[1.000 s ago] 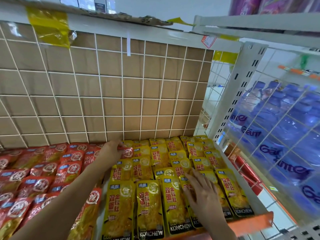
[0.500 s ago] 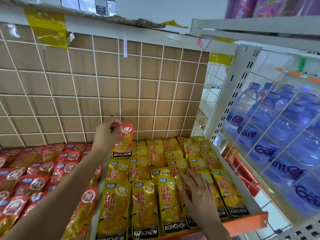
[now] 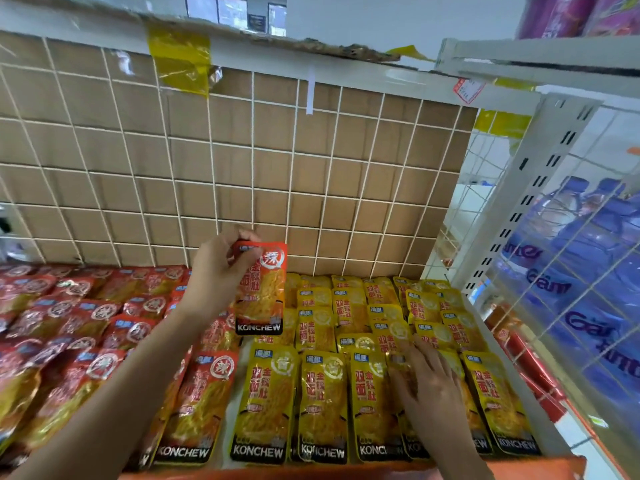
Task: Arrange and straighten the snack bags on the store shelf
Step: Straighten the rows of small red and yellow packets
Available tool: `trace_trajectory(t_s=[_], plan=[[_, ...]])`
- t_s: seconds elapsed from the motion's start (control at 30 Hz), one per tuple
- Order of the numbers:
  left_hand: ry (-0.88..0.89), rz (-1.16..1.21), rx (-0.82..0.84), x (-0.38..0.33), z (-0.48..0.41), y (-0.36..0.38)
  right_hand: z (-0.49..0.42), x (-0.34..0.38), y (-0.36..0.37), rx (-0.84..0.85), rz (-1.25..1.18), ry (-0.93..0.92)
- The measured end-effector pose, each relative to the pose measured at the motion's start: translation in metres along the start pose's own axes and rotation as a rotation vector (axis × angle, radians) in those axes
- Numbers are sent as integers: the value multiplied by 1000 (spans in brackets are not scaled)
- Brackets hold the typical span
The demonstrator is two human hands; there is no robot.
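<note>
My left hand (image 3: 221, 268) pinches the top corner of a red-orange snack bag (image 3: 260, 292) and holds it upright in the air above the back rows. Yellow snack bags (image 3: 322, 403) lie flat in rows on the right half of the shelf. Red snack bags (image 3: 86, 327) fill the left half, some of them crooked and overlapping. My right hand (image 3: 427, 389) rests flat, fingers spread, on the front yellow bags near the right end.
An orange shelf lip (image 3: 346, 471) runs along the front. A wire grid with a cardboard backing (image 3: 242, 161) closes the back. On the right stands a white slotted upright (image 3: 540, 188), and behind a wire panel are packs of blue water bottles (image 3: 581, 271).
My left hand has picked the red-orange bag up from among the back rows and raised it off the shelf. My right hand stays pressed on the front yellow bags.
</note>
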State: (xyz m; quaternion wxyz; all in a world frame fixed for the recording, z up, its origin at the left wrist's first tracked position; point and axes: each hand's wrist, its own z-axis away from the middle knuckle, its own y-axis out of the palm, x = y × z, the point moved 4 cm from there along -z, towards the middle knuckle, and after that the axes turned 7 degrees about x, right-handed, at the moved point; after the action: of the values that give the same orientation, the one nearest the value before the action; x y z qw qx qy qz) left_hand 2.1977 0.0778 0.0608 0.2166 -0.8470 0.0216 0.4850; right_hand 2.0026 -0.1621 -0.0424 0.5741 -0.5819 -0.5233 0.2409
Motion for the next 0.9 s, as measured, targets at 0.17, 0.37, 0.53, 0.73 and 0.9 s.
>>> trace_trajectory(t_s=[0.17,0.37,0.53,0.73,0.9], plan=[[-35,-78,2,14,28,-38,-9,27,2,5,-80,-35],[-44,-205,5,26,57,-91,-15,78,18,113,-160,-129],[-117,-230,-32,53,81,-144,-17,134,39,179,-184,-175],[-188,-247,29,86,101,-181,-13,200,59,232,-233,-259],[-194,-175,76,97,105,-190,-1,256,68,216,-308,-316]])
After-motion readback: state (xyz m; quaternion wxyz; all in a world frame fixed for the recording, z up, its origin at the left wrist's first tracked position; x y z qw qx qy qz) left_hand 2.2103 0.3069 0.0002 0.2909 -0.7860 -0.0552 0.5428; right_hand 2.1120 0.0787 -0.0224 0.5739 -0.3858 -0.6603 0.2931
